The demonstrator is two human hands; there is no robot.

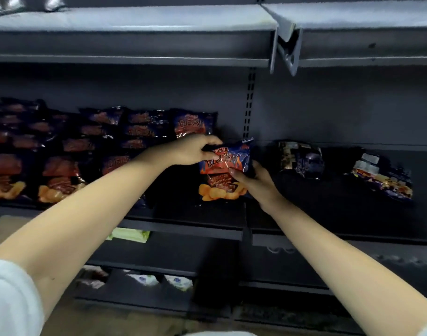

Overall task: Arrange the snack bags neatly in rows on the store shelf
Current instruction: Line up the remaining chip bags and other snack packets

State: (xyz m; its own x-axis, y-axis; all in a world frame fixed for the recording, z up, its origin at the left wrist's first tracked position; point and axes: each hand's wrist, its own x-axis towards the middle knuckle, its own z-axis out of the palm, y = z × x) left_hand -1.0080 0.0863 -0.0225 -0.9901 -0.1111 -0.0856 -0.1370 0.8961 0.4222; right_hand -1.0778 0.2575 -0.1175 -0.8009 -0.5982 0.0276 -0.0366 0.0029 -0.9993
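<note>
Hands meet on 1 snack bag over the middle shelf, near the seam where 2 shelf sections join. The left hand pinches the bag's upper left corner, fingers curled over the top edge and thumb on the printed face. The right hand grips the right side lower down, thumb on the front and fingers wrapped behind.

The bag's long axis runs from the shelf's front toward its back. The sealed top points to the back wall and leans a little to the right. The end printed with orange chips points to the front lip, and the red and blue face is turned up toward the camera. Whether the lower end touches the shelf cannot be told.

To the left lie rows of matching bags, overlapping, tops also toward the back. 1 of them sits at the back just behind the left hand, with dark bare shelf in front of it. To the right, well apart from the held bag, 2 other packets lie loose and askew.

An upper shelf overhangs everything. Below, a green pack and white packs show on the lower shelves.
</note>
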